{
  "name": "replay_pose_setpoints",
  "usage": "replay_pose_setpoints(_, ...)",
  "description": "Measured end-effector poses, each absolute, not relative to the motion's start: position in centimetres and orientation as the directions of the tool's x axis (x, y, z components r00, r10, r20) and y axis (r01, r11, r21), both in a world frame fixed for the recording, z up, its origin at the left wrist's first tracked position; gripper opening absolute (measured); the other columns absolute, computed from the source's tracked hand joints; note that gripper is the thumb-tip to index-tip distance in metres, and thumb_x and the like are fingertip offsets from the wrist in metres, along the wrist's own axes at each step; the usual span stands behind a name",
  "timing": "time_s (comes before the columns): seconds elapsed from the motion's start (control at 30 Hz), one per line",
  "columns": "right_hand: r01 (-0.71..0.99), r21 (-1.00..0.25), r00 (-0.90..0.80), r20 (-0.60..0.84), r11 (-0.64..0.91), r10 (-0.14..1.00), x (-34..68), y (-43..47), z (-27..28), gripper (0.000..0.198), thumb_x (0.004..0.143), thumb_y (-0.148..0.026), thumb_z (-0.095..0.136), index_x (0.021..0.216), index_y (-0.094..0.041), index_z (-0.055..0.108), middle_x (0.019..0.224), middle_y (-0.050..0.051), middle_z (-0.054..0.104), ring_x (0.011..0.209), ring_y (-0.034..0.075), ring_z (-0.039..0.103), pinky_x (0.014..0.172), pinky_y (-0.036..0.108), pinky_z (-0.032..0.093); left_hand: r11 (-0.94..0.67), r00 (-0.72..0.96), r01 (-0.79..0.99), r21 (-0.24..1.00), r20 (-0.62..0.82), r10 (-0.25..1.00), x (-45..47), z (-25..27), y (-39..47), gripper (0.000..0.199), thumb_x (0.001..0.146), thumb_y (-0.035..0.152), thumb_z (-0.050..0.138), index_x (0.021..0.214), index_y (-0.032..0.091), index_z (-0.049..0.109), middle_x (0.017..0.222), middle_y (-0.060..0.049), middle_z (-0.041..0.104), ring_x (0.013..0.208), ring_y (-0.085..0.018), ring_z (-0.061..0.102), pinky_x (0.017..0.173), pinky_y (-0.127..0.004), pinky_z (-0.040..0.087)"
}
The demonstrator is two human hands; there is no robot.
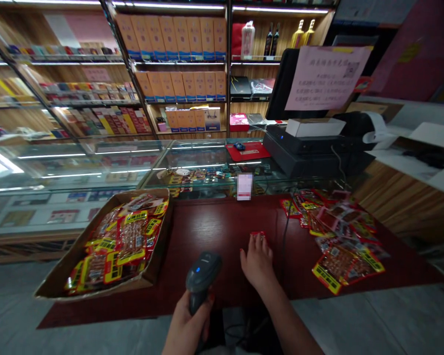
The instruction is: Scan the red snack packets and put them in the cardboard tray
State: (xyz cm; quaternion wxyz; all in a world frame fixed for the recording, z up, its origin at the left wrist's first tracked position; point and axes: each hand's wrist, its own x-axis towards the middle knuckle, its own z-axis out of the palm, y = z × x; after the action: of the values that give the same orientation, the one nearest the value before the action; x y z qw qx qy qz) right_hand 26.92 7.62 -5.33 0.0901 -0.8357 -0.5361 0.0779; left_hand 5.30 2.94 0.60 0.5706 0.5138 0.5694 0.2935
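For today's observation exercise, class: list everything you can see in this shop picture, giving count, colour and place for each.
Barcode scanner: one, dark grey, over the near table edge.
Small packet: one, red, on the table under the fingertips.
Cardboard tray: one, brown, table's left, full of red-yellow snack packets.
Loose packets: many, red-yellow, table's right.
Table: one, dark red, centre.
Glass counter: clear, behind the table.
Boxes: many, orange, back shelves.
Bottles: about five, top right shelf.
Left hand: grips the scanner.
Right hand: flat on the table, touching the small packet.
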Motion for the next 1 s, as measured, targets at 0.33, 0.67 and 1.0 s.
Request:
replay_pose_setpoints(0.33, 0.836, -0.361, 0.41, -0.088, -0.413, 0.908, 29.3, 9.0, -4.5, 0.083, 0.082, -0.039, 0.069, 0.151, -0.005, 0.037, 0.142, 0.026, 0.054, 0.127, 0.036, 0.055, 0.099, 0.04, 0.046, 0.331, 0.09, 0.248, 0.91, -0.362, 0.928, 3.8, -1.1, 2.7, 0.06, 0.072, 0.073, 0.063, 0.09, 0.016, 0.061, 0.041, 0.009, 0.048, 0.035, -0.009, 0.041, 0.038, -0.019, 0.033)
replay_pose_setpoints(0.67, 0.0, -0.949, 0.36, -0.294, -0.315, 0.886, 29.7, 10.8, -5.7, 0.03, 0.083, -0.041, 0.058, 0.099, -0.019, 0.071, 0.095, 0.007, 0.078, 0.091, 0.024, 0.072, 0.078, 0.032, 0.053, 0.332, 0.191, 0.216, 0.918, -0.373, 0.908, 4.3, 0.0, 2.3, 0.058, 0.069, 0.07, 0.068, 0.089, 0.017, 0.058, 0.041, 0.012, 0.042, 0.035, -0.007, 0.034, 0.036, -0.018, 0.027)
replay_pose_setpoints(1.0, -0.557, -0.819, 0.293, -0.35, -0.139, 0.89, 27.0, 9.5, -4.9, 0.047, 0.065, -0.042, 0.085, 0.104, -0.021, 0.07, 0.092, 0.004, 0.079, 0.077, 0.02, 0.075, 0.072, 0.032, 0.059, 0.273, 0.265, 0.256, 0.927, -0.339, 0.903, 3.9, -0.4, 2.3, 0.033, 0.076, 0.045, 0.071, 0.093, 0.017, 0.065, 0.051, 0.008, 0.049, 0.042, -0.01, 0.04, 0.039, -0.019, 0.032)
